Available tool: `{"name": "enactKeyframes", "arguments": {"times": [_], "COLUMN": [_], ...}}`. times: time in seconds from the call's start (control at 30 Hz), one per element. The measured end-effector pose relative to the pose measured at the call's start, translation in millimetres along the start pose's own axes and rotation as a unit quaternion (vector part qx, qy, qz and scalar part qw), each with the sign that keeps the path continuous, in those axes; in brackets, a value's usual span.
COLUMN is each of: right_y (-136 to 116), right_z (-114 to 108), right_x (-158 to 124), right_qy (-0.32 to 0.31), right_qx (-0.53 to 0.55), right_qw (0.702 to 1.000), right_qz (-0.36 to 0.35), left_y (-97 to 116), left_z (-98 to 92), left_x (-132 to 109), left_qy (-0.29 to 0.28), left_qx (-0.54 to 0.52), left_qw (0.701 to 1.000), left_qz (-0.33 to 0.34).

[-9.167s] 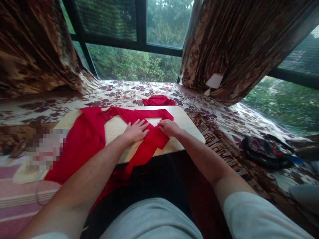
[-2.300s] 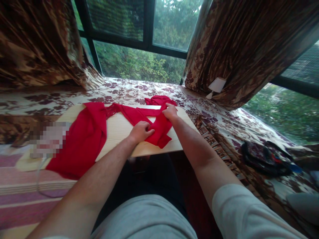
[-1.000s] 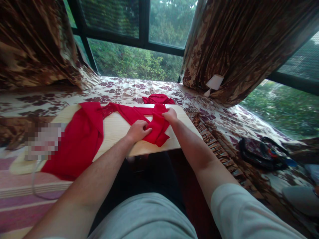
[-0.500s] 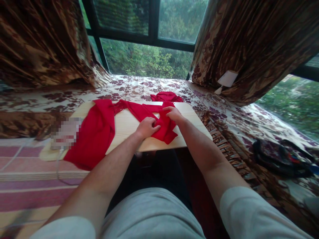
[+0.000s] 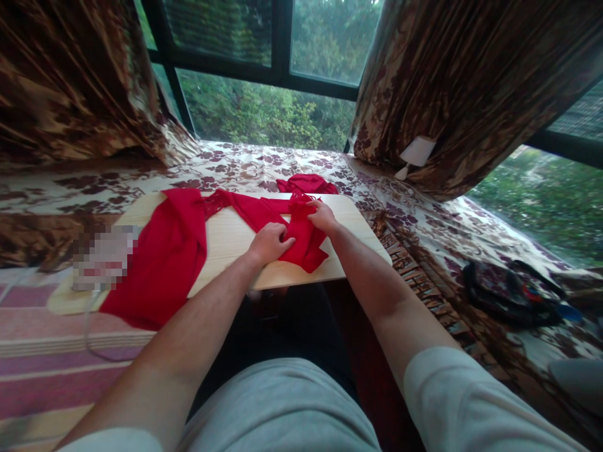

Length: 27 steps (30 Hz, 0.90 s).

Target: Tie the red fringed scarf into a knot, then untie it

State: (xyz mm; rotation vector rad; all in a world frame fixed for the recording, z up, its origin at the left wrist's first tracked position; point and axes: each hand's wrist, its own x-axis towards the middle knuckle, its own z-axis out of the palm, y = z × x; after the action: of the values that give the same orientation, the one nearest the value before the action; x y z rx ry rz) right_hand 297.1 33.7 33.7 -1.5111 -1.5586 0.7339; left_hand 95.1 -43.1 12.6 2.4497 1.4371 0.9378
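Observation:
A red scarf (image 5: 162, 257) with fringed ends lies over a pale wooden tabletop (image 5: 226, 251). Its left part is spread broad and hangs past the near edge; a narrower strip runs right to a folded section under my hands. My left hand (image 5: 272, 243) bears on that section's left side, fingers curled on the cloth and thumb apart. Farther right, my right hand (image 5: 323, 216) pinches the scarf just below a fringe at the far edge. Some fingertips are hidden by the cloth and hands.
Another bunched red cloth (image 5: 307, 184) lies beyond the tabletop on the floral cover. A blurred-out object with a cable (image 5: 89, 326) sits at the left. A small white lamp (image 5: 417, 152) stands by the right curtain, and a dark bag (image 5: 511, 295) lies at the right.
The scarf's end under my right hand lies flatter, and its fringe now shows at the far edge. My right hand has shifted slightly right over the tabletop. The whole view has turned a little right.

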Motion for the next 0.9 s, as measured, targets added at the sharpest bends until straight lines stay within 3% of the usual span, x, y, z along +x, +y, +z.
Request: {"name": "enactKeyframes", "arguments": {"times": [0.2, 0.43, 0.53, 0.63, 0.7, 0.8, 0.9], "right_y": [5, 19, 24, 24, 19, 8, 2], "right_z": [-16, -40, -43, -39, -34, -26, -20], "right_x": [-6, -42, -47, -45, -44, -47, -53], "right_qy": [0.082, 0.076, 0.098, 0.122, 0.151, 0.189, 0.154], "right_qx": [-0.134, -0.197, -0.191, -0.101, 0.002, 0.188, 0.335], "right_qw": [0.987, 0.975, 0.973, 0.979, 0.975, 0.941, 0.899], "right_qz": [0.042, 0.066, 0.082, 0.126, 0.163, 0.208, 0.237], "left_y": [0, 7, 22, 40, 49, 52, 49], "left_z": [1.8, -3.0, -9.3, -10.1, -4.7, 10.4, 25.4], "left_x": [-4, -7, -5, 1, 8, 17, 19], "left_qy": [0.02, 0.073, 0.052, -0.034, -0.083, -0.138, -0.153], "left_qx": [-0.031, -0.065, -0.047, 0.003, 0.04, 0.062, 0.056], "left_qw": [0.999, 0.993, 0.993, 0.992, 0.991, 0.988, 0.985], "left_qz": [-0.024, 0.06, 0.094, 0.117, 0.099, 0.025, -0.051]}}
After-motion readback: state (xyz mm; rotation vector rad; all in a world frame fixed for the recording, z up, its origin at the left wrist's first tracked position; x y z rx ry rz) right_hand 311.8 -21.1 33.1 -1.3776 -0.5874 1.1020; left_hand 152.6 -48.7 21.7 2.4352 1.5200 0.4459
